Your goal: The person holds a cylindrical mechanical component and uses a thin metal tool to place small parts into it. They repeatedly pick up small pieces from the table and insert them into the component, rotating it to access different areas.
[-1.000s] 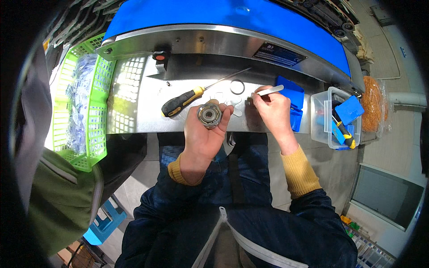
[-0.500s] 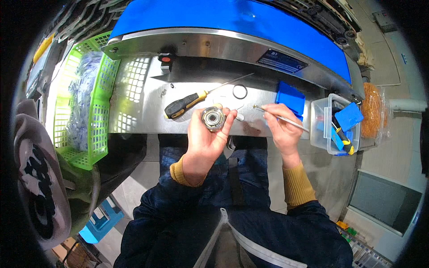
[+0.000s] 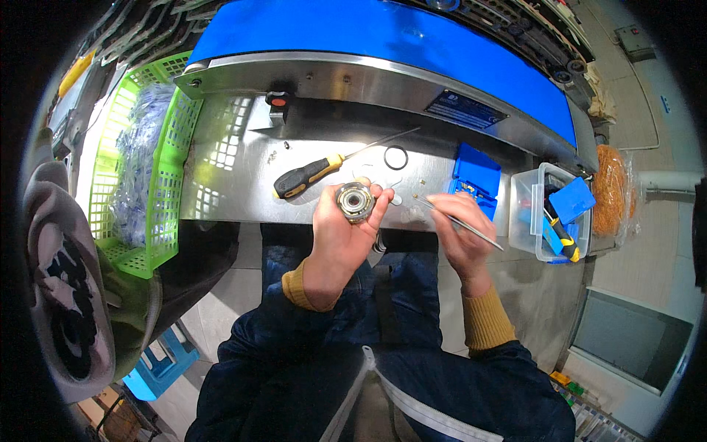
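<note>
L fingers [image 3: 381, 209] w/ round metal pt. [image 3: 355, 201], R fingers [image 3: 451, 204] w/ tweezers [image 3: 482, 236], prob.

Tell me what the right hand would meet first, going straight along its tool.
Likely the screwdriver, near its yellow collar: the slim tool in the right hand points between the black ring and the left hand. It might first skim the flat metal piece; depth is unclear.

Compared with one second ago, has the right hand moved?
Yes: the right hand has moved down in the view, judged against the near edge of the table.
</note>
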Demonstrator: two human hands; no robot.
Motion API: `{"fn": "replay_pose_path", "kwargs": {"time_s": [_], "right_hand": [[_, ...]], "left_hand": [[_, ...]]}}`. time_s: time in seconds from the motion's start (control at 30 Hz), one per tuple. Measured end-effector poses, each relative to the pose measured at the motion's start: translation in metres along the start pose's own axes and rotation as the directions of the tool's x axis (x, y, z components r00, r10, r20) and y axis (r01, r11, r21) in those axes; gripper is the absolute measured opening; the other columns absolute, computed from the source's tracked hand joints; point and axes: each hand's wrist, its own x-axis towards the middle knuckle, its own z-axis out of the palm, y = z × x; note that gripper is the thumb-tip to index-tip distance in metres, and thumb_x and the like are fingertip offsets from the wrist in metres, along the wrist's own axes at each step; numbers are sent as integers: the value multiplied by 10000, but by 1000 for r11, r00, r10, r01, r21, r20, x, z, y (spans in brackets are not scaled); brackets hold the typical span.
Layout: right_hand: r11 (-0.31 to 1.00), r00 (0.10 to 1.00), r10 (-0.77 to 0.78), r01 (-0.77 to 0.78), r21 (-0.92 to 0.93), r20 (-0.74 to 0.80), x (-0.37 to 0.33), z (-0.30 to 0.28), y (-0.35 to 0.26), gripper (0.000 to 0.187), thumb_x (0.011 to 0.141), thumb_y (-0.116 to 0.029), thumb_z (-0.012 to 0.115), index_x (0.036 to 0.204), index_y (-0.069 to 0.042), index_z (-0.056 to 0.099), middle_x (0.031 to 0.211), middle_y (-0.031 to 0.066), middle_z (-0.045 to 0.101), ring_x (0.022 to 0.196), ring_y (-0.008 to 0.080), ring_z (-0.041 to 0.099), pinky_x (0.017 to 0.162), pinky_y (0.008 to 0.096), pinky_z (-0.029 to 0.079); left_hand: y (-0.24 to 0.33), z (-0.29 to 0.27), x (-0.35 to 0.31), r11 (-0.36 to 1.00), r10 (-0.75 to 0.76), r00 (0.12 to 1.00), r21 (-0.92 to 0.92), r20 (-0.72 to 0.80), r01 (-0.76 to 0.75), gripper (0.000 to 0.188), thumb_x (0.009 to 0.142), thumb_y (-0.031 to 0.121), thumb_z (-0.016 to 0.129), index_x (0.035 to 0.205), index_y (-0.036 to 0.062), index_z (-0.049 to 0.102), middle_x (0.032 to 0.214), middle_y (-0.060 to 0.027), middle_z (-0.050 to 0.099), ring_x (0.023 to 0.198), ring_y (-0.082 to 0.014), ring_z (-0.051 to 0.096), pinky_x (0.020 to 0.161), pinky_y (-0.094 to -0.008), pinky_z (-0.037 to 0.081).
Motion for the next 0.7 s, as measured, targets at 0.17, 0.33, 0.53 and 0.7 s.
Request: {"fn": "replay_pose_path", "kwargs": {"time_s": [0.17,0.33,0.53,0.7], "right_hand": [[947,947,320,-320,24,-17,-9,31,1,82,867,-17,701,936,25,710,928,105,715,784,136,675,694,250,538],[879,881,473,-473,67,8,-14,43,1,93,869,-27,711,922,49,710,917,83,712,737,108,667,652,242,534],[772,782,614,-623,129,104,-11,41,3,103,871,-15,709,952,48,704,897,79,710,728,109,671,656,239,542],[867,852,455,-490,88,258,6,18,9,113,869,-26,710,972,21,711,929,77,723,829,136,682,746,269,548]], "left_hand": [[4,0,-1,1000,7,1000,7,-10,-6,369,1016,261,379,1000,-44,586,949,-185,646,997,-349,645,959,-424,556],[7,-4,0,1000,0,999,-14,37,1,364,1013,262,384,998,-39,588,951,-188,648,1005,-352,647,961,-424,556],[8,-2,2,999,-8,999,-34,40,9,343,1009,247,392,985,-34,587,931,-185,646,989,-356,651,946,-425,565],[8,3,0,998,-23,999,-54,24,24,301,1005,204,425,1000,-53,583,947,-186,635,967,-324,649,851,-350,619]]}}
